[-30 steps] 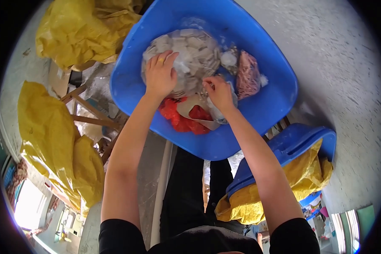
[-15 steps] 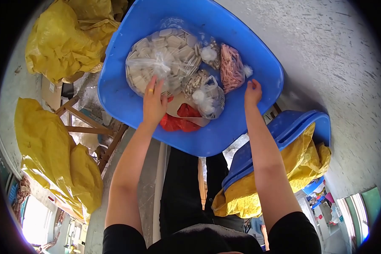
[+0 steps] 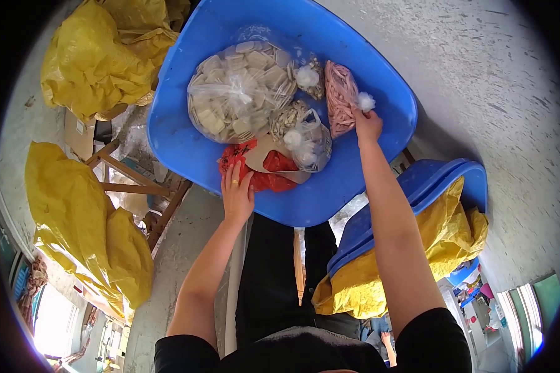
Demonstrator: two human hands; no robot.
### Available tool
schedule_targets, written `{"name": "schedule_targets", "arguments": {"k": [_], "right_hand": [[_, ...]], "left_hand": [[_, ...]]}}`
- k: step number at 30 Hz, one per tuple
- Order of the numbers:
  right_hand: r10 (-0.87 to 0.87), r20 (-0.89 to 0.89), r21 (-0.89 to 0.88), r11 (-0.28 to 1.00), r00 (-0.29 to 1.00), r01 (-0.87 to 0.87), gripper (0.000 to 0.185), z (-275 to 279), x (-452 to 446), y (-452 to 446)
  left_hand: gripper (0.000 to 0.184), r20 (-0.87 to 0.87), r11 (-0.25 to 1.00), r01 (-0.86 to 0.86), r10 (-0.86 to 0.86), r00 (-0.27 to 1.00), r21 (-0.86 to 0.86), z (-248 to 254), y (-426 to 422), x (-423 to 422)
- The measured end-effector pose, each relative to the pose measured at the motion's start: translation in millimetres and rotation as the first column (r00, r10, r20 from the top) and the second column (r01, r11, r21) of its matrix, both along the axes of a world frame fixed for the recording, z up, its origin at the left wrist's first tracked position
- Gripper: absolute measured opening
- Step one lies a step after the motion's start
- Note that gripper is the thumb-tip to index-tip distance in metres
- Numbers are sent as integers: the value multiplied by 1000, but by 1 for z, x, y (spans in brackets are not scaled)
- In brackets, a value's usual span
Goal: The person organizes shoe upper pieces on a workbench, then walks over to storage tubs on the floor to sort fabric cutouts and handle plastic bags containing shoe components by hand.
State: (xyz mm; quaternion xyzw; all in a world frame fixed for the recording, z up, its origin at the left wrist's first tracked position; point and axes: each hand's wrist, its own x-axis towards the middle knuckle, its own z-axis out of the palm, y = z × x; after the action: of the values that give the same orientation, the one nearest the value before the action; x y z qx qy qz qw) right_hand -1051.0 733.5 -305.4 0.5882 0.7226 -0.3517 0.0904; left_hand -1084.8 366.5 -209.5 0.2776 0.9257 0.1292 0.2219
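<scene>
Inside a blue plastic tub (image 3: 186, 146) lie several bags. My left hand (image 3: 238, 198) rests with outstretched fingers against a crumpled red plastic bag (image 3: 269, 181) with dark printing, near the tub's front rim. My right hand (image 3: 369, 126) has its fingers closed at the knotted end of a clear bag of pink strips (image 3: 340, 96); the fingertips are partly hidden. A large knotted clear bag of pale flat pieces (image 3: 242, 87) fills the left side. Between them sit a small clear bag (image 3: 309, 78) and another clear bag (image 3: 308, 149) with a white knot, beside a beige flat piece (image 3: 261, 149).
More blue tubs (image 3: 417, 186) and a yellow sack (image 3: 429, 248) stand at the right. Yellow sacks (image 3: 87, 230) and a wooden frame (image 3: 130, 177) are on the left. A speckled wall (image 3: 466, 74) runs behind. Another person's arm (image 3: 388, 348) shows low down.
My left hand has moved from the large clear bag down to the red bag, whose printed part now shows spread upward. My right hand has moved up to the pink strips' bag.
</scene>
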Motion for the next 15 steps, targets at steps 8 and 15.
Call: {"name": "schedule_targets", "arguments": {"k": [8, 15], "right_hand": [[-119, -123, 67, 990, 985, 128, 38, 33, -4, 3], [-423, -285, -179, 905, 860, 386, 31, 36, 8, 4]], "left_hand": [[41, -52, 999, -27, 29, 998, 30, 10, 13, 0], [42, 12, 992, -47, 46, 999, 113, 6, 9, 11]]}}
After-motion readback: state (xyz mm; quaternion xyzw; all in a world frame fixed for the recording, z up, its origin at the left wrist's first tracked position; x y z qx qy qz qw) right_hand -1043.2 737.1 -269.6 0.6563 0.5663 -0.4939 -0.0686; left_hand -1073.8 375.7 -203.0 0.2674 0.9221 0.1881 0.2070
